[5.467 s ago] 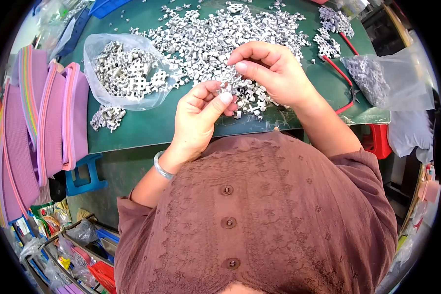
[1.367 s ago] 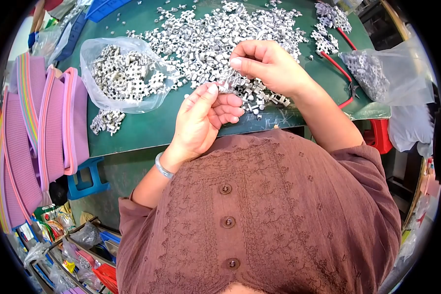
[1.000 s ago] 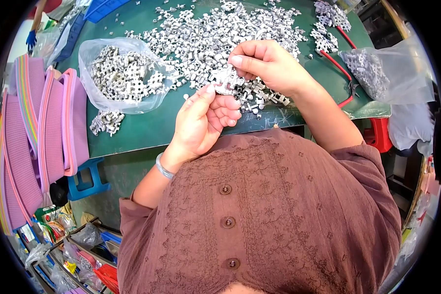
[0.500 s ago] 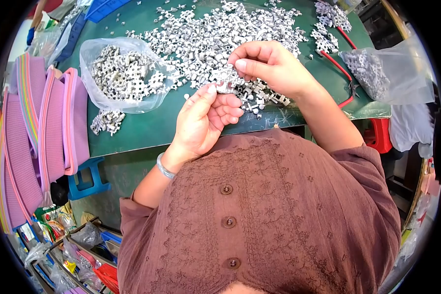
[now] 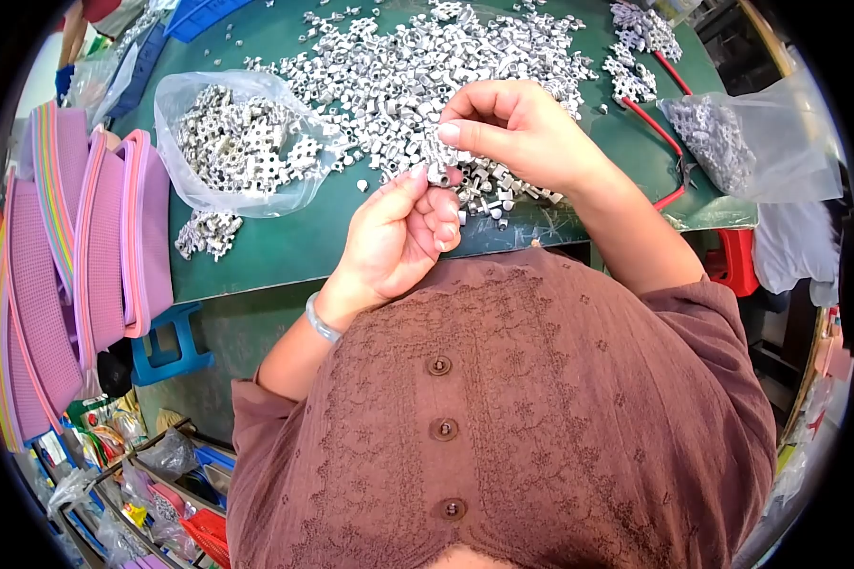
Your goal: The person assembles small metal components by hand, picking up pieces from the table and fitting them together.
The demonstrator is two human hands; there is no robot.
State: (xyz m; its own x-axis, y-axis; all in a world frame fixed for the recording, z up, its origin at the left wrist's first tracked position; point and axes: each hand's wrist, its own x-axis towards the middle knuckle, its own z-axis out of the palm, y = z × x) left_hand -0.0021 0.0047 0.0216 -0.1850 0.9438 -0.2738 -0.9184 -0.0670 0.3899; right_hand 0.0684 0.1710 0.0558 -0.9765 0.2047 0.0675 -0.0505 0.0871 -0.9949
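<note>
Fingers of the left hand point(image 5: 381, 239) have curled further in toward the palm since the last frame, and the small grey cluster point(image 5: 436, 169) has turned so that it shows a narrower side. That hand pinches the cluster's lower end between thumb and forefinger, just above the near edge of the big heap of grey parts point(image 5: 446, 62). The right hand point(image 5: 531, 137) comes in from the other side, thumb and forefinger close together at the cluster's upper end; it looks to be touching, though the parts blend with the heap behind and I cannot tell whether it grips.

On the green tabletop point(image 5: 285, 242), a clear bag point(image 5: 247, 142) of joined grey pieces lies left of the heap, with a small pile point(image 5: 208, 235) just beside it. To the right are red-handled cutters point(image 5: 662, 142) and another clear bag point(image 5: 716, 142) of grey pieces.
</note>
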